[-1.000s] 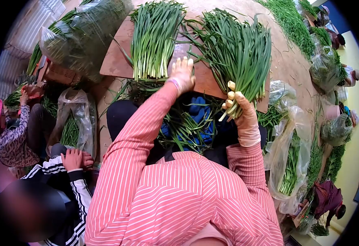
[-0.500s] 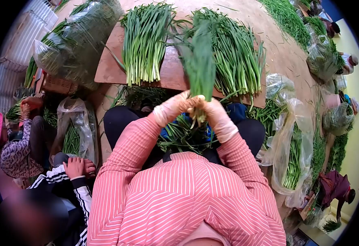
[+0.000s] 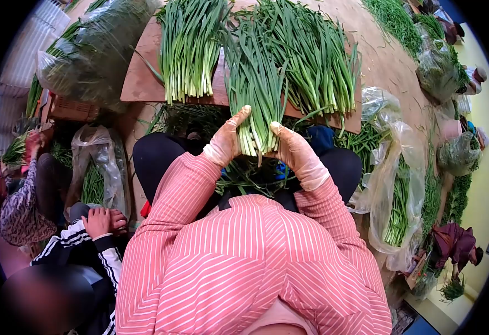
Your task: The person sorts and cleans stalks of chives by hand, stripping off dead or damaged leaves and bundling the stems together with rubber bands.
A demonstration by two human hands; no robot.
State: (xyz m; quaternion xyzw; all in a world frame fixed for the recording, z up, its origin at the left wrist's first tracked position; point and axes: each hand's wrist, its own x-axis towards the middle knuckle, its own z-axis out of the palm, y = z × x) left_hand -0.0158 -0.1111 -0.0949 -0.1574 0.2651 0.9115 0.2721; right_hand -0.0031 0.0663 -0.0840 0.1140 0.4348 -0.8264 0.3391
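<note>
Between my two gloved hands is a loose bunch of garlic chives (image 3: 254, 100), its pale stem ends toward me and its leaves spread over the near edge of the wooden board (image 3: 141, 84). My left hand (image 3: 226, 137) cups the left side of the stems, thumb pointing up along them. From the right, my right hand (image 3: 297, 151) supports the bunch with its thumb on top; the fingers of both hands are mostly hidden underneath. On the board lie a separate pile of chives (image 3: 191, 56) to the left and a larger pile (image 3: 317, 67) to the right.
Loose leaves (image 3: 244, 178) lie in my lap. Plastic bags of greens stand at the right (image 3: 398, 195), left (image 3: 96, 173) and upper left (image 3: 94, 56). A co-worker (image 3: 82, 245) sits close at my lower left; another person (image 3: 21, 195) sits beyond. More people work at the far right.
The bunch, upright and blurred before, now lies fanned and lower at the board's edge. My hands have moved apart to its two sides, thumbs now on top.
</note>
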